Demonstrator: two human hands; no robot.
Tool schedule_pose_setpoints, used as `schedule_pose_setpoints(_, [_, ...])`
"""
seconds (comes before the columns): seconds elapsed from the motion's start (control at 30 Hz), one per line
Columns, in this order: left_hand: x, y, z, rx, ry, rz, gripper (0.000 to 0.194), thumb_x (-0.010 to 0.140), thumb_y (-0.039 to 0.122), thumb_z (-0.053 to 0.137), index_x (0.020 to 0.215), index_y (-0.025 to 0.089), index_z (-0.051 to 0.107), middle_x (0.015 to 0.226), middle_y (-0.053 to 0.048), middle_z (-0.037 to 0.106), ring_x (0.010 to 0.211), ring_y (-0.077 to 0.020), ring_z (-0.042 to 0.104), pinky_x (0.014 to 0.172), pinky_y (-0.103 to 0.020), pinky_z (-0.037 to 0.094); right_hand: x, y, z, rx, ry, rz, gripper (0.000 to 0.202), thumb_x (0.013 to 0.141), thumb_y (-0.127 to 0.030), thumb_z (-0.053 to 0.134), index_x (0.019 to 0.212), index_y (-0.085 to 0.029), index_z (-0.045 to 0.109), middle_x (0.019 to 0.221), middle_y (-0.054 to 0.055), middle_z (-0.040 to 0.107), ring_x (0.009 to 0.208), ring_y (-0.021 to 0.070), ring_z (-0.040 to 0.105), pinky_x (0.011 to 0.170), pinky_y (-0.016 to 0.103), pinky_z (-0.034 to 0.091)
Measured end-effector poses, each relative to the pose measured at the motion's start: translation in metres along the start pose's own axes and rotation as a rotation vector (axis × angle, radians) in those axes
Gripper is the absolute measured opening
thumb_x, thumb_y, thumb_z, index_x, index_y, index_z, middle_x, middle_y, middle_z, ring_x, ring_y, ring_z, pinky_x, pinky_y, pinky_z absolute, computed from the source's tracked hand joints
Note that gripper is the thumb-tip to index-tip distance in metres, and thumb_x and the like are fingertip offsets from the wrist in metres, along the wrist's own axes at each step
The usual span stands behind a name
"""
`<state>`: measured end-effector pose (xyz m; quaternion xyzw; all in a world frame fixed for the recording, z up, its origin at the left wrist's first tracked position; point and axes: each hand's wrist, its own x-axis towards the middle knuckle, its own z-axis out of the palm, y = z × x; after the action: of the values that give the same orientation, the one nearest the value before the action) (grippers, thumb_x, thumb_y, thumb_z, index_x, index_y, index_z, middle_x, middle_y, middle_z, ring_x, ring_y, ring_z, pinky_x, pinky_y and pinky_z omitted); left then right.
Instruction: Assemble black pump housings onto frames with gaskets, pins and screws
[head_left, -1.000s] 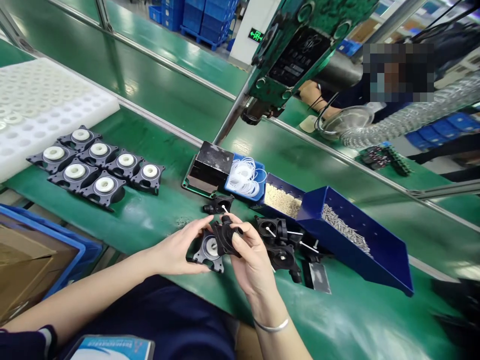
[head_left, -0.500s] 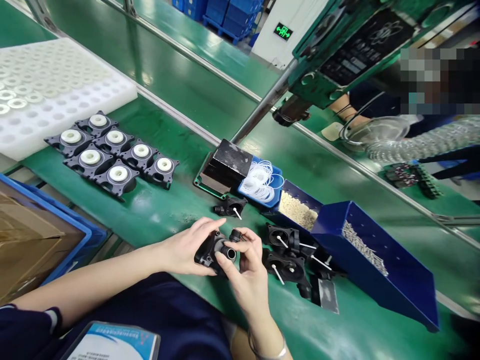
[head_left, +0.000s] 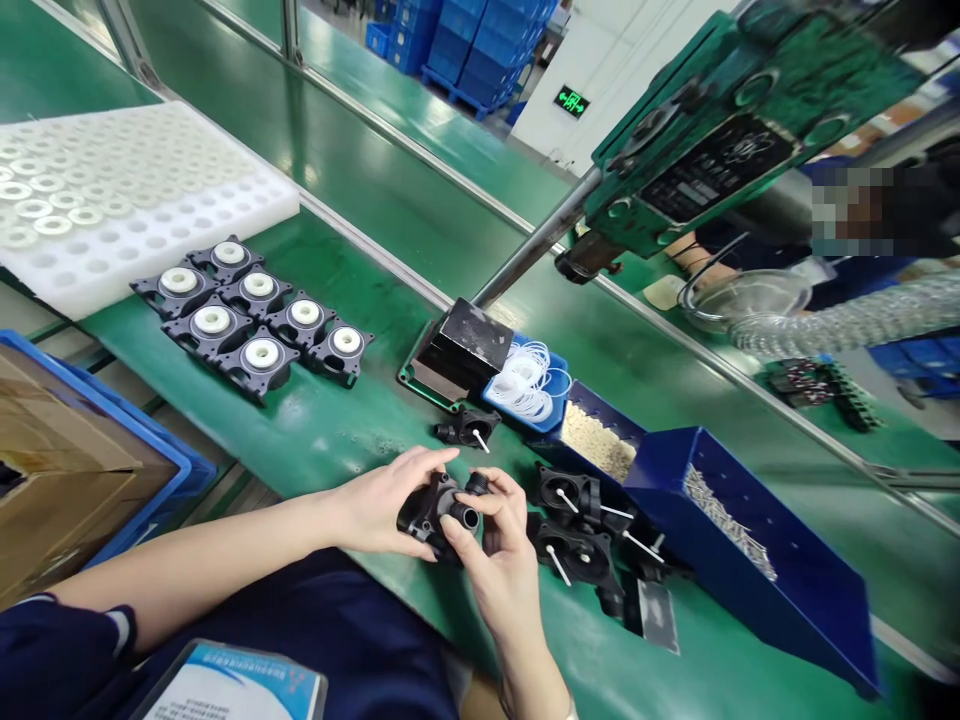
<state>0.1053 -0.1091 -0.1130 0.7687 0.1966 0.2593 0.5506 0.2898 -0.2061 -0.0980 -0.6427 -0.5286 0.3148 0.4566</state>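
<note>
- A black housing (head_left: pixel 433 508) sits between both hands just above the belt's near edge, its round port turned up toward the camera, likely so the opening can be seen.
- The left hand (head_left: pixel 382 500) cradles it from behind, fingers curled around the body.
- The right hand (head_left: pixel 499 550) pinches the port, thumb and forefinger narrow on it.
- Just beyond the right fingertips lie more housings (head_left: pixel 574 520) with white pins, within easy reach.
- Farther off are blue bins (head_left: pixel 720 520); beyond the left fingers, finished parts (head_left: pixel 255 320).
</note>
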Motion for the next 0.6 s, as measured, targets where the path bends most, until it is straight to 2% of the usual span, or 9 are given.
schedule_pose_setpoints(0.23, [0.0,-0.004,-0.001,0.002,0.023,0.065,0.105,0.07,0.03,0.088,0.153,0.031,0.022,0.142,-0.014,0.041,0.12,-0.0271,0.058,0.104,-0.046,0.051,0.004,-0.001,0.0,0.021,-0.026,-0.011,0.017,0.086,-0.036,0.075,0.098,-0.027,0.067,0.131,0.008,0.045,0.134,0.0283,0.041,0.109,0.049,0.036])
schedule_pose_setpoints(0.37, [0.0,-0.005,-0.004,0.065,-0.002,0.127,0.079,0.07,0.029,0.088,0.136,0.026,0.045,0.13,-0.012,0.046,0.128,-0.0297,0.05,0.107,-0.047,0.048,0.005,0.002,0.005,-0.017,-0.018,-0.029,0.023,0.086,-0.039,0.074,0.102,-0.025,0.064,0.13,0.009,0.048,0.13,0.0284,0.047,0.109,0.049,0.038])
schedule_pose_setpoints(0.47, [-0.001,-0.002,-0.006,0.119,-0.022,0.09,0.069,0.068,0.03,0.089,0.127,0.024,0.053,0.128,-0.011,0.046,0.128,-0.0302,0.05,0.107,-0.047,0.047,0.008,0.002,0.008,-0.004,0.019,-0.073,0.037,0.084,-0.04,0.075,0.113,-0.025,0.058,0.128,0.01,0.052,0.125,0.0278,0.053,0.105,0.047,0.045])
schedule_pose_setpoints(0.53, [0.001,0.005,-0.011,0.131,-0.021,0.062,0.07,0.064,0.032,0.091,0.124,0.024,0.056,0.126,-0.01,0.047,0.124,-0.0294,0.053,0.104,-0.046,0.049,0.013,-0.007,0.0,-0.016,-0.022,-0.095,0.048,0.083,-0.04,0.076,0.124,-0.024,0.056,0.128,0.01,0.055,0.122,0.0273,0.056,0.104,0.046,0.049])
schedule_pose_setpoints(0.6, [0.008,0.02,-0.024,0.14,-0.01,0.075,0.069,0.062,0.034,0.092,0.122,0.025,0.059,0.124,-0.009,0.048,0.12,-0.0284,0.055,0.102,-0.045,0.05,0.025,-0.027,-0.02,-0.059,-0.119,-0.142,0.055,0.085,-0.04,0.074,0.134,-0.026,0.053,0.132,0.01,0.056,0.124,0.0274,0.057,0.105,0.047,0.049])
